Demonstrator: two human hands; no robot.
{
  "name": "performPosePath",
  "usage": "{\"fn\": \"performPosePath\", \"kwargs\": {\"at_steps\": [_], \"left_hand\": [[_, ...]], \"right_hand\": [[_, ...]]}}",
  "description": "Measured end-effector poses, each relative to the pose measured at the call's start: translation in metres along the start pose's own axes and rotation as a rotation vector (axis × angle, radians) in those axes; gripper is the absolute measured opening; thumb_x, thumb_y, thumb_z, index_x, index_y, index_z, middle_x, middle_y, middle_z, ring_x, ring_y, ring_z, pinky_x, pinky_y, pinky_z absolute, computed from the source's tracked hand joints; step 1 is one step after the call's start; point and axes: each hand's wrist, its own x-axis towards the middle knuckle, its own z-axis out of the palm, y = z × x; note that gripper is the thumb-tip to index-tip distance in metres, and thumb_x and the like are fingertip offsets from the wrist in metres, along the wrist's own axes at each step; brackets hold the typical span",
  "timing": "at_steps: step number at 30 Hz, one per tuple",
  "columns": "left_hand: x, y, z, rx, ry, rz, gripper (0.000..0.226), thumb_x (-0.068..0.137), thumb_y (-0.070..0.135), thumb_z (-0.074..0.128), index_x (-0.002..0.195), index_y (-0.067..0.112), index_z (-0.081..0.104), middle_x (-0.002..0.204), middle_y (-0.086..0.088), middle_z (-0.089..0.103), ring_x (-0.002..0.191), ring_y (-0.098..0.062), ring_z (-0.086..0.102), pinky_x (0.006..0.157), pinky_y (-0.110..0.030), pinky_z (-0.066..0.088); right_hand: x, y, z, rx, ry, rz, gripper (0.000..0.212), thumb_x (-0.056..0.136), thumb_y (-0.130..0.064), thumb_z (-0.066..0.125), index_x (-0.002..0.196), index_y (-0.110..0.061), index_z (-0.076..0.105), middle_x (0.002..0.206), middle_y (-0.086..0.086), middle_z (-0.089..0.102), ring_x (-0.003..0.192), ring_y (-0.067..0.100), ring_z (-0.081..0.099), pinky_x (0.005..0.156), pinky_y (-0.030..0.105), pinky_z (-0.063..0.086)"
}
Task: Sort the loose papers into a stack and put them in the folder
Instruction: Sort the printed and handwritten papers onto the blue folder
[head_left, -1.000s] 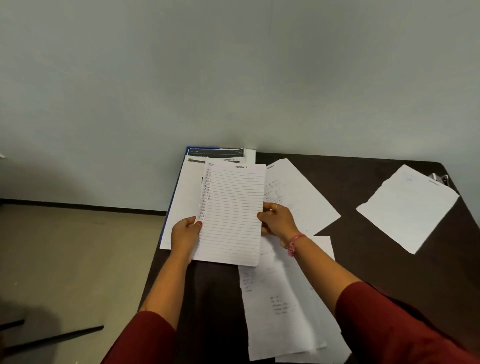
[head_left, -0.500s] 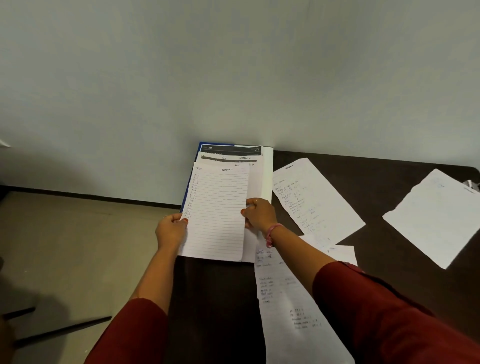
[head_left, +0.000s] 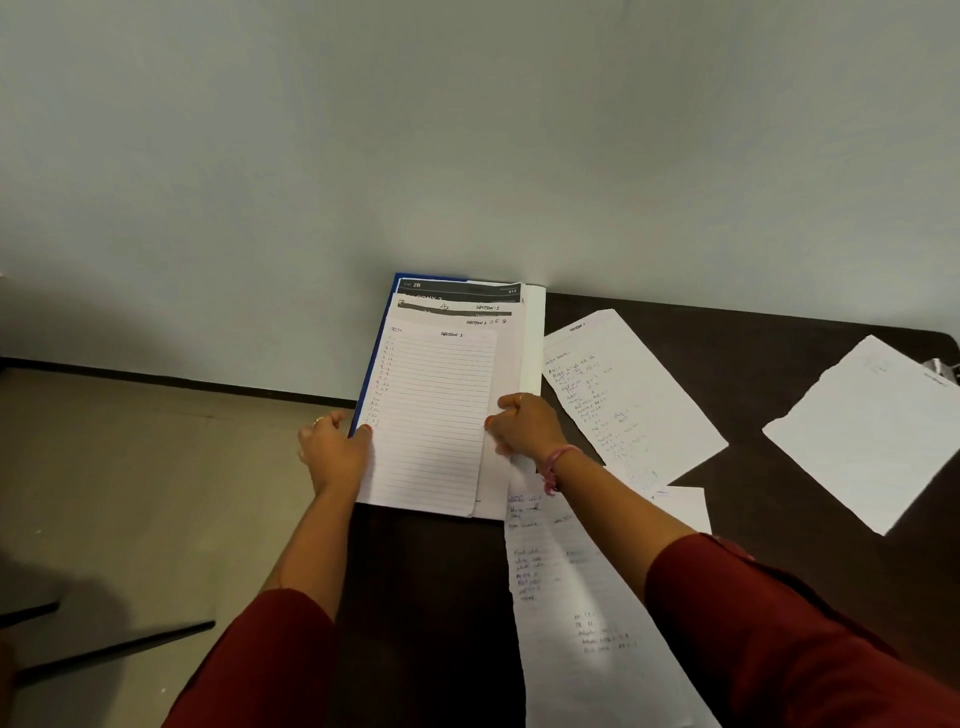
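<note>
A lined sheet (head_left: 436, 415) headed "Section 1" lies on top of a stack of papers (head_left: 506, 332) inside an open blue folder (head_left: 375, 353) at the table's far left corner. My left hand (head_left: 332, 449) pinches the sheet's left edge. My right hand (head_left: 522, 423) pinches its right edge. Loose written sheets remain on the table: one (head_left: 623, 395) to the right of the folder, one long one (head_left: 582, 613) near me under my right forearm, and a blank-looking one (head_left: 872, 426) at the far right.
The dark table (head_left: 426, 597) stands against a pale wall, with its left edge by my left hand and bare floor (head_left: 130, 493) beyond. A small metal object (head_left: 943, 366) shows at the right edge. Dark bars (head_left: 104, 649) lie on the floor at lower left.
Both hands carried the lined sheet leftward and lowered it onto the stack in the folder. The view shifted left with them.
</note>
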Motion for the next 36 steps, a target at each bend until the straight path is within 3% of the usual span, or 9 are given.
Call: {"fn": "performPosePath", "kwargs": {"at_steps": [4,9,13,17,23,26,28,30,36], "left_hand": [[-0.015,0.009,0.003,-0.019,0.022,0.11,0.042,0.088,0.017,0.067,0.126,0.006,0.053,0.13,-0.019,0.044,0.123,-0.033,0.04,0.096,-0.041,0.042],[-0.046,0.017,0.017,-0.053,-0.041,0.235,0.035,0.089,0.014,0.065,0.123,0.01,0.056,0.133,-0.015,0.043,0.126,-0.03,0.039,0.102,-0.04,0.042],[-0.073,0.019,0.036,-0.041,-0.109,0.293,0.034,0.089,0.015,0.065,0.122,0.012,0.057,0.134,-0.011,0.043,0.127,-0.028,0.038,0.104,-0.04,0.039],[-0.109,0.009,0.056,0.019,-0.172,0.412,0.031,0.09,0.01,0.061,0.121,0.009,0.058,0.129,-0.011,0.045,0.121,-0.024,0.038,0.1,-0.029,0.034],[-0.17,-0.023,0.081,0.16,-0.356,0.678,0.03,0.091,0.018,0.059,0.12,0.013,0.057,0.119,0.0,0.045,0.108,-0.008,0.035,0.103,-0.035,0.04],[-0.197,-0.044,0.09,0.387,-0.557,0.726,0.053,0.093,0.045,0.051,0.138,0.019,0.041,0.143,0.002,0.032,0.129,-0.01,0.027,0.116,-0.035,0.02],[-0.21,-0.057,0.097,0.573,-0.644,0.72,0.086,0.085,0.073,0.033,0.15,0.02,0.018,0.159,0.002,0.003,0.146,-0.017,-0.001,0.118,-0.039,-0.003],[-0.217,-0.068,0.101,0.685,-0.681,0.743,0.11,0.066,0.09,0.009,0.152,0.022,-0.006,0.155,0.003,-0.027,0.143,-0.018,-0.027,0.111,-0.041,-0.019],[-0.215,-0.083,0.105,0.723,-0.682,0.807,0.101,0.064,0.089,0.004,0.133,0.034,-0.044,0.141,0.009,-0.051,0.135,-0.015,-0.04,0.099,-0.036,-0.039]], "right_hand": [[-0.009,0.011,-0.029,0.073,0.026,-0.009,0.037,0.084,-0.006,0.06,0.121,-0.004,0.058,0.105,0.011,0.068,0.081,0.027,0.069,0.083,0.042,0.057],[-0.031,0.037,-0.072,0.091,0.055,-0.101,0.026,0.087,-0.008,0.062,0.113,-0.01,0.064,0.094,0.004,0.069,0.088,0.017,0.065,0.076,0.028,0.057],[-0.048,0.071,-0.103,-0.014,0.181,-0.154,0.02,0.087,-0.015,0.064,0.106,-0.017,0.068,0.09,-0.003,0.069,0.09,0.016,0.064,0.087,0.032,0.051],[-0.073,0.108,-0.126,-0.143,0.262,-0.153,0.022,0.09,-0.012,0.061,0.111,-0.01,0.067,0.105,0.001,0.067,0.091,0.013,0.061,0.081,0.019,0.045],[-0.105,0.174,-0.143,-0.291,0.41,-0.005,0.04,0.084,-0.025,0.071,0.12,-0.011,0.061,0.123,0.011,0.053,0.097,0.016,0.054,0.092,0.032,0.046],[-0.12,0.195,-0.14,-0.224,0.418,0.118,0.069,0.07,-0.041,0.081,0.125,-0.008,0.056,0.127,0.012,0.048,0.104,0.024,0.056,0.092,0.036,0.048],[-0.128,0.201,-0.136,-0.252,0.402,0.17,0.084,0.063,-0.043,0.086,0.13,-0.007,0.05,0.13,0.013,0.042,0.114,0.03,0.051,0.098,0.038,0.045],[-0.134,0.204,-0.131,-0.305,0.385,0.183,0.093,0.061,-0.041,0.088,0.135,-0.008,0.044,0.133,0.013,0.038,0.122,0.033,0.044,0.102,0.04,0.04],[-0.136,0.208,-0.133,-0.225,0.407,0.187,0.084,0.06,-0.027,0.09,0.128,-0.006,0.046,0.131,0.014,0.036,0.112,0.034,0.052,0.101,0.039,0.041]]}}
